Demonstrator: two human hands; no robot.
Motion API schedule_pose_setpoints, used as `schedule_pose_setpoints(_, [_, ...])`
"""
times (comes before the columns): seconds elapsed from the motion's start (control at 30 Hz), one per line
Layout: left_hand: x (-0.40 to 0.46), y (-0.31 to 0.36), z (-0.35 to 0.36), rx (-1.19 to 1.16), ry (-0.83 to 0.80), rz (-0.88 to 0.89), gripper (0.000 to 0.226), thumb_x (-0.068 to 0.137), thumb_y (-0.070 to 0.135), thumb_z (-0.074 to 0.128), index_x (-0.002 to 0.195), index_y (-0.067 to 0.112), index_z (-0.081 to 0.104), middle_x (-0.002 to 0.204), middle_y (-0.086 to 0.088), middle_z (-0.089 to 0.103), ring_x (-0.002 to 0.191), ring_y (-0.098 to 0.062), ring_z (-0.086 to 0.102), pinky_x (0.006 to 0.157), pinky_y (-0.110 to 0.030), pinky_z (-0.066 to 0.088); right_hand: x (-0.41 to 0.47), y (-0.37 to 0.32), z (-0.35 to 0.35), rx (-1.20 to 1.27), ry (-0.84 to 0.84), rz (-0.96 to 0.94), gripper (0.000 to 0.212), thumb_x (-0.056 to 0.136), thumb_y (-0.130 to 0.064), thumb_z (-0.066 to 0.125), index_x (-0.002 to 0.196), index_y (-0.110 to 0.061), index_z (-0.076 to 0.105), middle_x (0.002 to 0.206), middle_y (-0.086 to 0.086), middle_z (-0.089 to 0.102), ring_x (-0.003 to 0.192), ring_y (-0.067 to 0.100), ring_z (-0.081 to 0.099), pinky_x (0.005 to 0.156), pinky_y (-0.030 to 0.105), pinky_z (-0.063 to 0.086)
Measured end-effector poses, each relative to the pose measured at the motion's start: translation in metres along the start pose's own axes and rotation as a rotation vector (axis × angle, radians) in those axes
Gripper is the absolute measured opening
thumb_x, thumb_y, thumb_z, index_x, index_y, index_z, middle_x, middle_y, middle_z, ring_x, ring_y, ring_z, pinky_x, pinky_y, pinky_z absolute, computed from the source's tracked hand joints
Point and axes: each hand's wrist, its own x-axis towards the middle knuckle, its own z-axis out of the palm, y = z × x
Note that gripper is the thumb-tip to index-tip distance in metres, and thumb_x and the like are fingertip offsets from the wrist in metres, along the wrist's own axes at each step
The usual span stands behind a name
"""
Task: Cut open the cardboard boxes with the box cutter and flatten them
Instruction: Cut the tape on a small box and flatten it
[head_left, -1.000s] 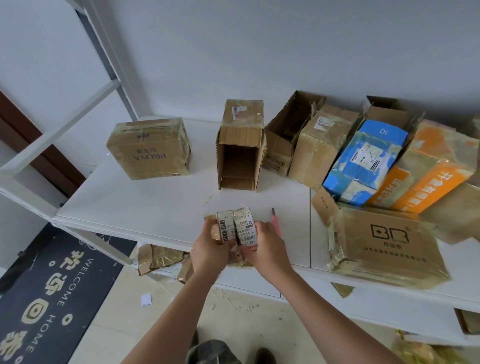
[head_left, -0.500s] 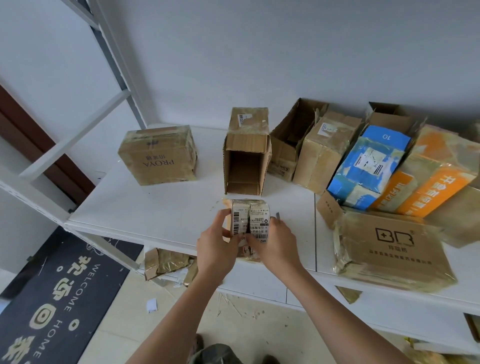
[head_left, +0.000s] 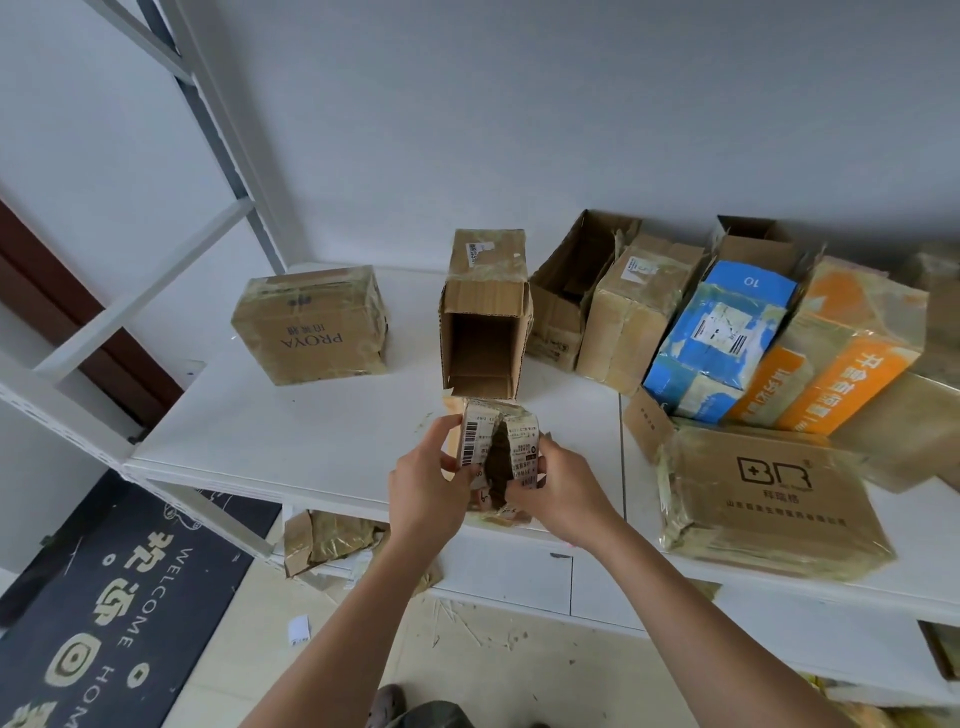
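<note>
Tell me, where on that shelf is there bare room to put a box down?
Bare shelf lies between the PROYA box, the open box and the front edge, left of the hands. The right side is crowded with boxes, the BR box in front.

My left hand (head_left: 428, 486) and right hand (head_left: 563, 491) are side by side, fingers curled, both forearms stretched forward.

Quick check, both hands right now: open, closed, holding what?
Left hand: closed on the left flap of the small labelled box.
Right hand: closed on the same box's right flap.
</note>
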Motion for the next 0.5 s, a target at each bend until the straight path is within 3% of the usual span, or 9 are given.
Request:
schedule_pose_setpoints(0.07, [0.000, 0.001, 0.001, -0.004, -0.019, -0.006, 0.060, 0.088, 0.015, 0.070, 0.129, 0.049, 0.044, 0.076, 0.020, 0.060, 0.078, -0.014, 0.064, 0.076, -0.042, 0.056, 0.000, 0.003, -0.002, 0.002, -0.028, 0.012, 0.041, 0.080, -0.016, 0.070, 0.109, -0.039, 0.050, 0.090, -0.029, 0.058, 0.111, 0.016, 0.061, 0.101, 0.032, 0.048])
schedule_pose_setpoints(0.1, [0.000, 0.001, 0.001, -0.006, -0.026, -0.007, 0.060, 0.088, 0.015, 0.070, 0.129, 0.050, 0.044, 0.077, 0.020, 0.060, 0.080, -0.015, 0.064, 0.078, -0.045, 0.057, 0.000, 0.003, -0.004, 0.015, -0.037, 0.018, 0.040, 0.080, -0.016, 0.070, 0.105, -0.041, 0.051, 0.090, -0.028, 0.059, 0.108, 0.013, 0.062, 0.094, 0.024, 0.051])
schedule_pose_setpoints(0.17, [0.001, 0.003, 0.002, -0.016, -0.027, -0.005, 0.059, 0.088, 0.016, 0.070, 0.129, 0.049, 0.045, 0.079, 0.018, 0.062, 0.078, -0.016, 0.065, 0.077, -0.045, 0.057, -0.002, 0.003, -0.008, 0.047, -0.054, 0.021, 0.040, 0.081, -0.015, 0.070, 0.101, -0.043, 0.051, 0.090, -0.026, 0.061, 0.090, 0.002, 0.064, 0.059, 0.006, 0.048])
schedule_pose_setpoints(0.23, [0.002, 0.002, 0.003, -0.025, -0.026, 0.000, 0.058, 0.088, 0.016, 0.071, 0.130, 0.046, 0.046, 0.079, 0.016, 0.062, 0.074, -0.014, 0.065, 0.072, -0.040, 0.058, -0.002, 0.004, -0.010, 0.062, -0.060, 0.020, 0.043, 0.082, -0.014, 0.070, 0.110, -0.040, 0.051, 0.094, -0.024, 0.060, 0.087, 0.003, 0.064, 0.048, 0.003, 0.042])
schedule_pose_setpoints(0.33, [0.003, 0.002, 0.006, -0.068, -0.030, -0.006, 0.061, 0.085, 0.016, 0.073, 0.131, 0.041, 0.041, 0.082, 0.012, 0.062, 0.073, -0.009, 0.062, 0.062, -0.030, 0.052, 0.000, 0.004, -0.007, 0.009, -0.015, 0.002, 0.055, 0.085, -0.019, 0.072, 0.135, -0.029, 0.048, 0.107, -0.016, 0.065, 0.111, 0.014, 0.063, 0.070, 0.005, 0.048])
schedule_pose_setpoints(0.4, [0.001, 0.002, 0.010, -0.055, -0.011, -0.012, 0.076, 0.079, 0.019, 0.078, 0.132, 0.040, 0.027, 0.104, 0.002, 0.056, 0.081, -0.012, 0.056, 0.061, -0.028, 0.047, 0.004, 0.003, -0.005, -0.170, -0.019, -0.031, 0.074, 0.088, -0.028, 0.071, 0.152, -0.023, 0.032, 0.125, -0.002, 0.065, 0.122, 0.020, 0.057, 0.092, 0.027, 0.054])
schedule_pose_setpoints(0.43, [0.000, 0.001, 0.012, 0.025, -0.001, 0.015, 0.087, 0.076, 0.023, 0.081, 0.135, 0.041, 0.020, 0.116, -0.001, 0.045, 0.089, -0.014, 0.050, 0.066, -0.028, 0.045, 0.006, 0.003, -0.004, -0.303, -0.027, -0.045, 0.080, 0.090, -0.031, 0.069, 0.155, -0.023, 0.024, 0.128, 0.003, 0.063, 0.123, 0.023, 0.056, 0.096, 0.036, 0.053])
schedule_pose_setpoints(0.5, [0.001, -0.003, 0.015, 0.175, -0.029, 0.123, 0.103, 0.073, 0.030, 0.083, 0.147, 0.043, 0.012, 0.133, 0.000, 0.025, 0.111, -0.017, 0.035, 0.082, -0.030, 0.046, 0.013, 0.004, -0.001, -0.514, -0.001, -0.076, 0.082, 0.091, -0.034, 0.066, 0.157, -0.024, 0.018, 0.124, 0.007, 0.064, 0.116, 0.026, 0.059, 0.091, 0.038, 0.054])
